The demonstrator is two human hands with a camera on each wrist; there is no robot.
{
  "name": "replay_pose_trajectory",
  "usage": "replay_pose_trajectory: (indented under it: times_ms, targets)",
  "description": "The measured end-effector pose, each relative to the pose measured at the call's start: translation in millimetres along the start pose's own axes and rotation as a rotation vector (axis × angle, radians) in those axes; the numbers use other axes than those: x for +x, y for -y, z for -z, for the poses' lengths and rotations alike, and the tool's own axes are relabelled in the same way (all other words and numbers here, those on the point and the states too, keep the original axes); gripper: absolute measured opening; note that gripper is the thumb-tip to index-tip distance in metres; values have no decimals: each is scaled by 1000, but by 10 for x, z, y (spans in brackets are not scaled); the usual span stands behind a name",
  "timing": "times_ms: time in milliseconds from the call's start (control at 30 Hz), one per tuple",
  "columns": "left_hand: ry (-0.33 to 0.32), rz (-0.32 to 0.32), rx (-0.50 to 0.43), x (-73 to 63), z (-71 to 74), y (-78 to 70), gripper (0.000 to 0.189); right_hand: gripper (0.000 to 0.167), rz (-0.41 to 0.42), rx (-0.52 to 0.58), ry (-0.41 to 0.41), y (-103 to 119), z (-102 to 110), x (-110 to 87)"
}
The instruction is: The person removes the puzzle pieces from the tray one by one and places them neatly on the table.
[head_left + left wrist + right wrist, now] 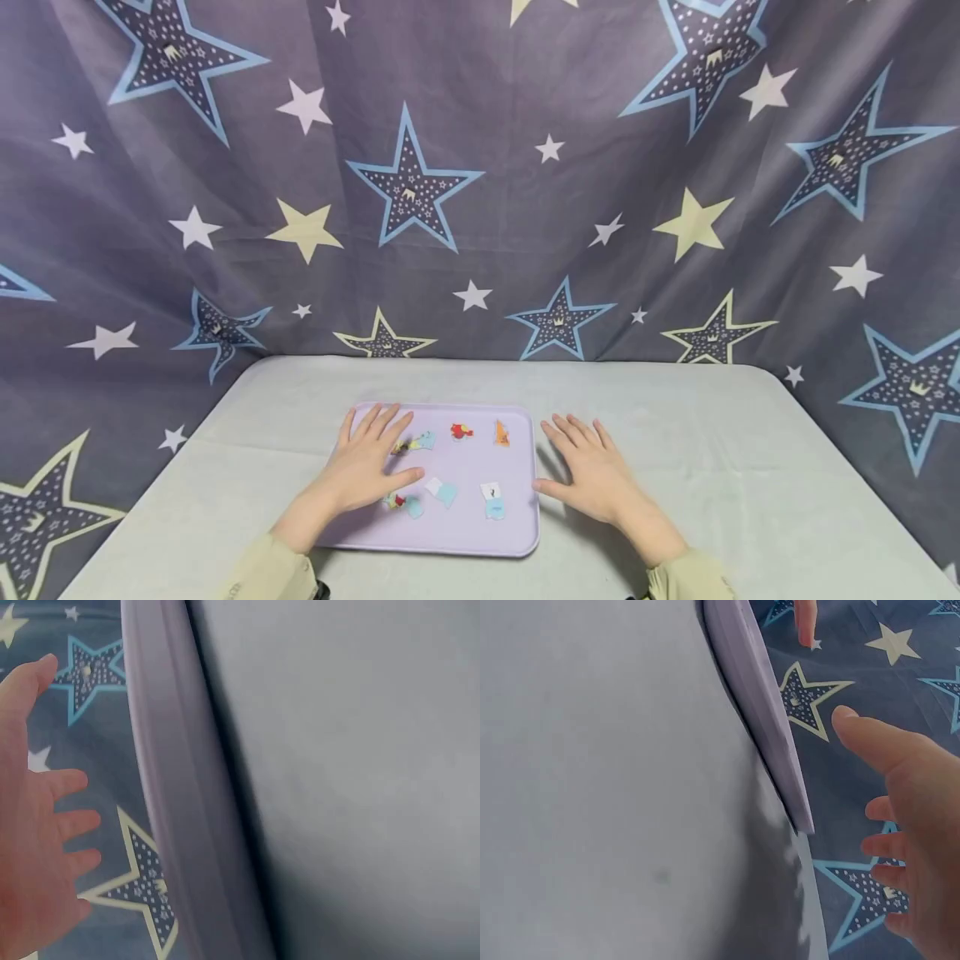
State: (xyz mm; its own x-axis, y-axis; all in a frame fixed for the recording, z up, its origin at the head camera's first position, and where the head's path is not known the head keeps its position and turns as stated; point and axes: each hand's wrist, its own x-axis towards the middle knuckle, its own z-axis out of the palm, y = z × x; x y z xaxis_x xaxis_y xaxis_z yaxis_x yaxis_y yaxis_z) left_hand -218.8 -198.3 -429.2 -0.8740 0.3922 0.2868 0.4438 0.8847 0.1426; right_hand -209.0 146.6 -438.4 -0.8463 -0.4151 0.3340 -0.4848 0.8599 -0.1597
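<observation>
A pale purple tray (465,533) holds several small flat pieces with coloured pictures. My left hand (367,467) is over the tray's left side with its fingers spread and holds nothing. It partly covers a yellow and light blue piece (423,441) and a red and light blue piece (413,506). Beside its thumb lies a white and blue piece (446,493). My right hand (592,479), fingers extended, is just off the tray's right edge, its thumb right by the rim. A red piece (461,432), an orange piece (502,433) and another white and blue piece (492,502) lie between the hands.
The tray stands on a table with a light grey cover (675,433). Behind and around the table hangs a dark curtain (510,208) printed with stars. In the left wrist view the tray's side wall (176,780) runs past the spread fingers.
</observation>
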Motion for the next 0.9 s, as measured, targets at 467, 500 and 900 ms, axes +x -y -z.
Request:
replay_pose_trajectory:
  times_ms: [467, 500, 900]
  targets:
    - [-75, 49, -26, -157, 104, 359, 72, 67, 42, 43, -8, 148, -204, 244]
    - [-76, 59, -36, -168, 117, 381, 70, 66, 45, 36, -2, 161, -209, 265]
    - [-74, 248, -167, -306, 272, 564, 45, 51, -2, -20, 94, 330, -257, 577]
